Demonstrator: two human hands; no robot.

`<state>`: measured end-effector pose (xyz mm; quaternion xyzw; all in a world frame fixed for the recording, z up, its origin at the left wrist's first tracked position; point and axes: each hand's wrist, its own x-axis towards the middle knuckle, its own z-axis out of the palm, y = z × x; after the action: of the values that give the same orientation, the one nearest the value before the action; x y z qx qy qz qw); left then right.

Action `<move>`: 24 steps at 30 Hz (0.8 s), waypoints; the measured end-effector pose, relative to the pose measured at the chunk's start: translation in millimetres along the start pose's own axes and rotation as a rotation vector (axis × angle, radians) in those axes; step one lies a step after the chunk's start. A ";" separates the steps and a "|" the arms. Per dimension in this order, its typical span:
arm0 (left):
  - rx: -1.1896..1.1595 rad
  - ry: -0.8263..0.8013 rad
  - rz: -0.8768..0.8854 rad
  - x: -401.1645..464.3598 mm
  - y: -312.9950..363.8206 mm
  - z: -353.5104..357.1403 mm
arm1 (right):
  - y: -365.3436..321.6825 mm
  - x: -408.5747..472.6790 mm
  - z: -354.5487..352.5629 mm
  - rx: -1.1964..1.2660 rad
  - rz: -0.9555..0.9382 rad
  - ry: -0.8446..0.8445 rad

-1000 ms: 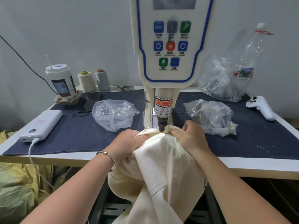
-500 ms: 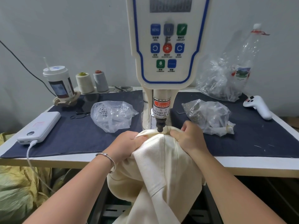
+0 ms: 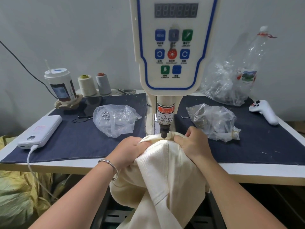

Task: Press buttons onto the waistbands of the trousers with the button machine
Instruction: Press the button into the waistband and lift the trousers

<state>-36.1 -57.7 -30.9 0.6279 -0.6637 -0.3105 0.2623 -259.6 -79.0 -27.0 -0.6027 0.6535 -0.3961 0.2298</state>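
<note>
Head view: left hand and right hand grip the waistband; fingertips beside the punch risk pinching.

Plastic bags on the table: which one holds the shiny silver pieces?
The plastic bag left of the machine. Bright silver pieces show inside it; the bag by the right hand holds dull, dark contents.

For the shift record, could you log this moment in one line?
left hand: grips trousers | right hand: grips trousers | waistband under machine punch
</note>
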 end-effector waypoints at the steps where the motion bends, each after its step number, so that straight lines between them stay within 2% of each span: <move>1: 0.005 0.001 -0.003 -0.3 0.3 -0.3 | 0.1 -0.2 0.1 0.001 0.004 -0.006; 12: -0.071 0.007 -0.054 -7.5 14.5 -3.5 | -11.2 -4.1 -5.2 0.035 0.041 -0.031; 17: -0.237 0.037 -0.116 -20.2 33.6 -20.0 | -41.0 -8.1 -25.0 0.206 0.038 -0.057; 19: -0.260 0.003 -0.192 -25.1 41.1 -30.0 | -55.8 -13.2 -34.5 0.358 0.211 -0.158; 22: -0.315 -0.139 -0.351 -38.0 42.1 -39.4 | -58.5 -33.1 -49.4 0.460 0.525 -0.499; 24: -0.358 -0.270 -0.374 -50.3 42.4 -44.7 | -54.0 -48.7 -60.6 0.453 0.619 -0.683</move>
<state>-27.9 -10.5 32.6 0.6362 -0.4998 -0.5465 0.2165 -265.9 -15.0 42.5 -0.4110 0.5868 -0.2214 0.6616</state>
